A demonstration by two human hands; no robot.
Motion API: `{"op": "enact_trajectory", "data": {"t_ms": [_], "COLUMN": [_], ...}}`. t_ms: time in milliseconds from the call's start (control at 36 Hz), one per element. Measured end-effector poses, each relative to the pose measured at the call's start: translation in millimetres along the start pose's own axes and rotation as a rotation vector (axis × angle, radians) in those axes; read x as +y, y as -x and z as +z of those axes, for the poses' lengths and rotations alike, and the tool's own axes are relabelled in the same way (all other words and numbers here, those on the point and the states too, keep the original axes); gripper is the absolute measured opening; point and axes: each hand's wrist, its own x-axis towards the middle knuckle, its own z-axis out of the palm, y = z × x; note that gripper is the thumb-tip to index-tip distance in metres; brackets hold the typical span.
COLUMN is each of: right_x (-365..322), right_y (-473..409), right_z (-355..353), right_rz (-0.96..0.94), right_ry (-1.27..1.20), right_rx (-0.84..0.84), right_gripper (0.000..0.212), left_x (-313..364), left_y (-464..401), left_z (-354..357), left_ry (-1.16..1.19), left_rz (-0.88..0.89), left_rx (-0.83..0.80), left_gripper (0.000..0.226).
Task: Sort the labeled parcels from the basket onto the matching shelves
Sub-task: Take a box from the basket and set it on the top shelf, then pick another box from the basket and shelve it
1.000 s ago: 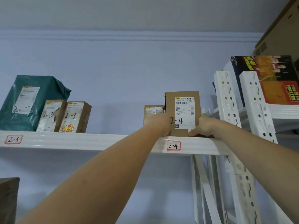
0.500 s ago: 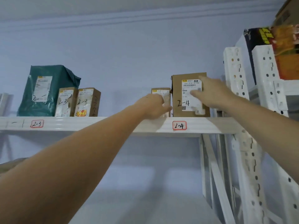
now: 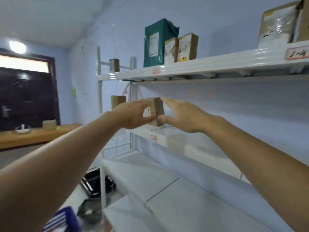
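The white shelving unit (image 3: 200, 66) carries parcels on 2 levels. On the top shelf a green parcel (image 3: 157, 42) stands upright, with 2 brown boxes (image 3: 181, 47) just beside it on its right; a further brown parcel (image 3: 277, 24) stands above the tag (image 3: 296, 54), whose writing is blurred. On the middle shelf (image 3: 192, 148) stands a small brown box (image 3: 158, 111). The left hand (image 3: 133, 115) is in front of it; grip cannot be determined. The right hand (image 3: 184, 115) is spread wide, thumb touching the box.
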Motion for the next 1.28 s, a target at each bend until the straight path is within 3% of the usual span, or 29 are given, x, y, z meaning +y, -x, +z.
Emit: {"op": "enact_trajectory", "data": {"t_ms": [111,194,361,556,778,1278], "right_x": [-56.3,-105.8,-201.0,-297.6,-379.2,-461.2], "right_y": [-11.4,-17.2,-32.7,-62.2,-96.8,-246.5], "right_z": [85.4,132.0,189.5,236.4,289.1,450.1], "right_rz": [-0.088,-0.171,-0.328,-0.406,-0.469,-0.552], "right_ry": [-0.061,-0.075,-0.12,-0.108,-0.093,0.0], "right_rx": [-0.197,-0.31,-0.445,-0.485,-0.504,-0.584], "right_gripper": [0.084,0.088,0.087,0.083,0.081,0.082], "left_x": [-71.3,-115.4,-170.2,-248.8,-327.5,-524.9], "left_y": [79.5,144.5,250.5,329.0,371.5,356.7], "left_z": [34.3,48.5,50.2,54.5,76.0,170.1], "left_ry": [-0.133,-0.154,-0.101,-0.151,-0.173,-0.095], "left_rz": [-0.162,-0.273,-0.457,-0.571,-0.548,-0.641], "left_rx": [-0.204,-0.274,-0.31,-0.363,-0.405,-0.431], "left_gripper": [0.094,0.103,0.086,0.089,0.083,0.075]}}
